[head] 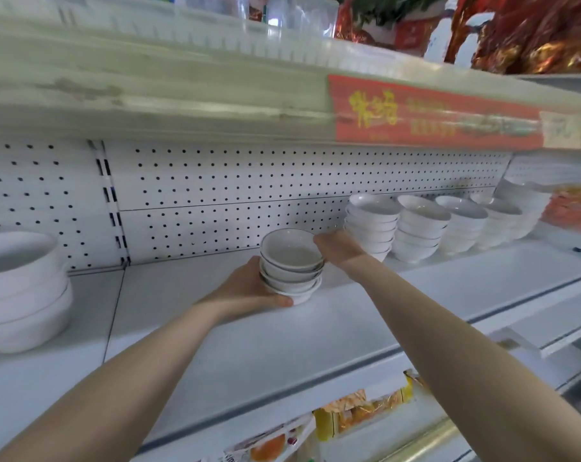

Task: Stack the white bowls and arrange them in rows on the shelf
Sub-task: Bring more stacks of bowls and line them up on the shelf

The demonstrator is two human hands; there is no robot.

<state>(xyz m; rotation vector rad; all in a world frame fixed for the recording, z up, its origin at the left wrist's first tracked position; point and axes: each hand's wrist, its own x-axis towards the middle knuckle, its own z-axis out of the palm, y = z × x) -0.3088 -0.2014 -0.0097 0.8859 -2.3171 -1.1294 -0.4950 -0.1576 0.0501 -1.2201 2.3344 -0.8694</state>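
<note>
- The stack of small bowls (pixel 292 261) is pretty much dead centre, low over the white shelf (pixel 216 328). I can't tell if the bottom bowl is actually touching down or is a hair above it.
- The left hand (pixel 249 288) has a proper grip on it from 9 o'clock: palm against the side, thumb hooked along the bottom bowl.
- The right hand (pixel 337 248) is up against the top rim at about 2 o'clock. Its fingers go behind the stack, so I can't tell if that grip is wrapped or just steadying.
- The finished row of stacks (pixel 422 228) runs off toward 2 o'clock along the pegboard (pixel 216 181), and the nearest one is just beside the right hand.
- There are bigger bowls (pixel 22 288) way over at 9 o'clock and snack packs (pixel 359 408) on the level below at 5 o'clock.
- My guess on handling is that these are glazed, stiff, slick and chippy, and a stack has some heft. The nested bowls look a bit crooked, so they could slide.
- I'd hold it low at the base with one hand, keep the other on the top rim, and not knock it into the neighbour stack.
</note>
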